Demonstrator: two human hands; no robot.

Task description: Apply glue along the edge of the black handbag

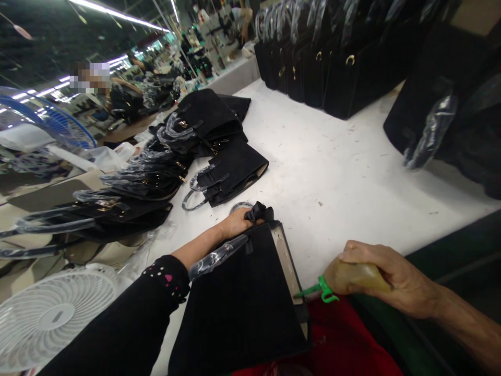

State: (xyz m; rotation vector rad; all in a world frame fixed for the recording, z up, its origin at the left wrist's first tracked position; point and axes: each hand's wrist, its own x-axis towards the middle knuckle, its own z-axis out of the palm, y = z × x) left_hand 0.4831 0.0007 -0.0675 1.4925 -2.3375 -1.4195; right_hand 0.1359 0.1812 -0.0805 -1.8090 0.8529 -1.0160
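A black handbag (238,297) lies on its side at the near edge of the white table (336,172), its open edge with a pale lining facing right. My left hand (237,222) is closed on the bag's far top corner, gripping a bunched black flap there. A plastic-wrapped handle (217,257) lies along my left forearm. My right hand (376,271) is wrapped around a soft tan squeeze bottle (354,278) with a green nozzle (313,290). The nozzle tip touches the bag's open edge.
A pile of flat black handbags (172,162) with wrapped handles stretches across the table's left side. Upright black bags (324,57) line the far edge, and more (454,99) stand at the right. A white fan (50,313) and a blue fan (47,120) stand at left. Red cloth (336,344) lies below.
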